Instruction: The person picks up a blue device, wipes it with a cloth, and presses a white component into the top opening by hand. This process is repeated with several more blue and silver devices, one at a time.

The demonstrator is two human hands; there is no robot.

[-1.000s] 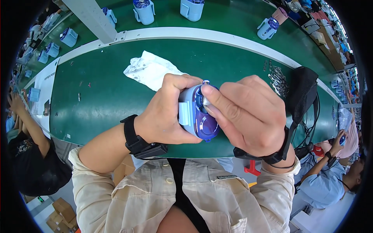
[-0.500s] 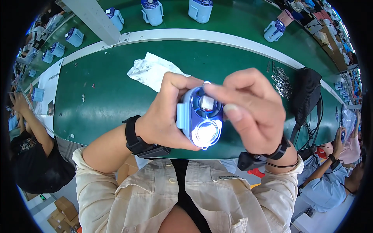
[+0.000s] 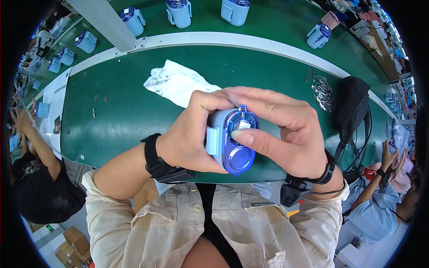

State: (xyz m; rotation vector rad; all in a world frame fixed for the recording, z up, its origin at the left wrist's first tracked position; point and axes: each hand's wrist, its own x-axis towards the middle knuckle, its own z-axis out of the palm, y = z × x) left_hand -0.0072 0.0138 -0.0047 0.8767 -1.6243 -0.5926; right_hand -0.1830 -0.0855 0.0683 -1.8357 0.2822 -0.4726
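My left hand [image 3: 185, 138] is closed around a light-blue case [image 3: 216, 117] with a side clip and a shiny blue-purple top, held above the table. The device's exact kind cannot be told. Its top bears a round spoked opening with a small white square [image 3: 243, 125] in it, and a round lens-like disc [image 3: 241, 158] that looks dark blue. My right hand [image 3: 290, 129] grips the device: the thumb rests on the top by the white square, and the fingers reach along the far side to my left fingers. A crumpled white cloth or sheet [image 3: 178, 82] lies just beyond my hands.
Several similar light-blue devices [image 3: 180, 15] stand past the white rail [image 3: 201, 40]. At right lie a pile of small metal parts [image 3: 323, 94] and a black bag [image 3: 351, 105] with cables. Other people work at both sides. A grey post [image 3: 103, 24] rises at upper left.
The disc on the top has gone from glaring white to dark blue. My right hand has shifted, its fingers now stretched along the far side and its thumb on the top.
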